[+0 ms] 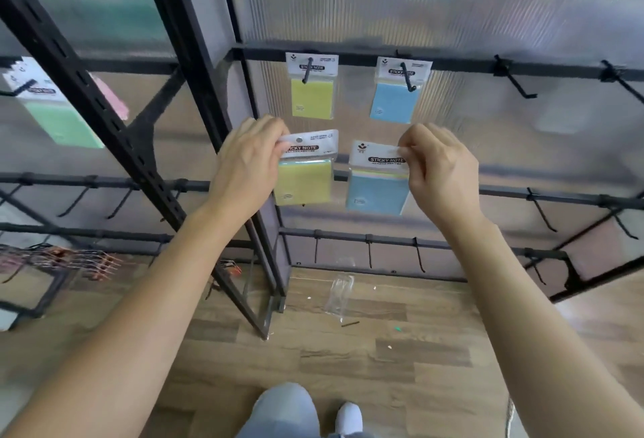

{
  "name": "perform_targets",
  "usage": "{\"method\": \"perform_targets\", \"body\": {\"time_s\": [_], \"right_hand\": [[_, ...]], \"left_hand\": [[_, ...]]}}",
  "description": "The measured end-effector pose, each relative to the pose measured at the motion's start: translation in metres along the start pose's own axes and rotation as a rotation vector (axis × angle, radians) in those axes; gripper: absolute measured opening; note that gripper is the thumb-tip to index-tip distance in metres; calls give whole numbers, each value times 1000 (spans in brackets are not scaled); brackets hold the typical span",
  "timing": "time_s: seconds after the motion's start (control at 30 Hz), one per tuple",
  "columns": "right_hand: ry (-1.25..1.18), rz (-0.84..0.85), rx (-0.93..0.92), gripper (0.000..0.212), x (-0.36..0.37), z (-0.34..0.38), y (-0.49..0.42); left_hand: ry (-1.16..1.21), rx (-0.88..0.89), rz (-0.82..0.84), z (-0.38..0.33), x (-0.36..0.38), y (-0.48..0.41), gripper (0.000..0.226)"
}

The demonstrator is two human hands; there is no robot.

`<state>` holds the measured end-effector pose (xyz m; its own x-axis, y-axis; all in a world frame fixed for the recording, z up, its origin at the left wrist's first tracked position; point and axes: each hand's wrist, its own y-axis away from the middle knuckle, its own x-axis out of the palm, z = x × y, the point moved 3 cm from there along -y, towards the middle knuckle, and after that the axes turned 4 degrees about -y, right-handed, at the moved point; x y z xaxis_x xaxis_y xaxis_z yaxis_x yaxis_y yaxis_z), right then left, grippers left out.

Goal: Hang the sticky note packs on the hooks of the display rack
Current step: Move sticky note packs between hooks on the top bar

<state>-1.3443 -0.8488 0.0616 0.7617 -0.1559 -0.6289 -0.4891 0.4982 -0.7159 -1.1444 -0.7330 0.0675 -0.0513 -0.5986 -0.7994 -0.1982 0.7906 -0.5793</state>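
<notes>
At the rack's middle rail (pixel 557 195), the left hand (pixel 249 162) pinches the yellow pack (pixel 305 181) by its top and the right hand (pixel 441 167) the blue pack (pixel 376 193), both upright, just below two filled hooks (pixel 306 72).

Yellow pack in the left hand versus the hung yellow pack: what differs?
Held yellow pack: gripped at its header by the left hand, on no hook; hung yellow pack: threaded on a hook. Held pack sits lower than the hung pack. Both carry white STICKY NOTE headers.
</notes>
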Motion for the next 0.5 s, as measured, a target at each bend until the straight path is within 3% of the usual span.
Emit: {"method": "perform_targets", "body": {"time_s": [0.5], "right_hand": [[0, 28, -103, 17, 7, -39, -44]], "left_hand": [[-23, -104, 24, 22, 34, -81, 11]]}}
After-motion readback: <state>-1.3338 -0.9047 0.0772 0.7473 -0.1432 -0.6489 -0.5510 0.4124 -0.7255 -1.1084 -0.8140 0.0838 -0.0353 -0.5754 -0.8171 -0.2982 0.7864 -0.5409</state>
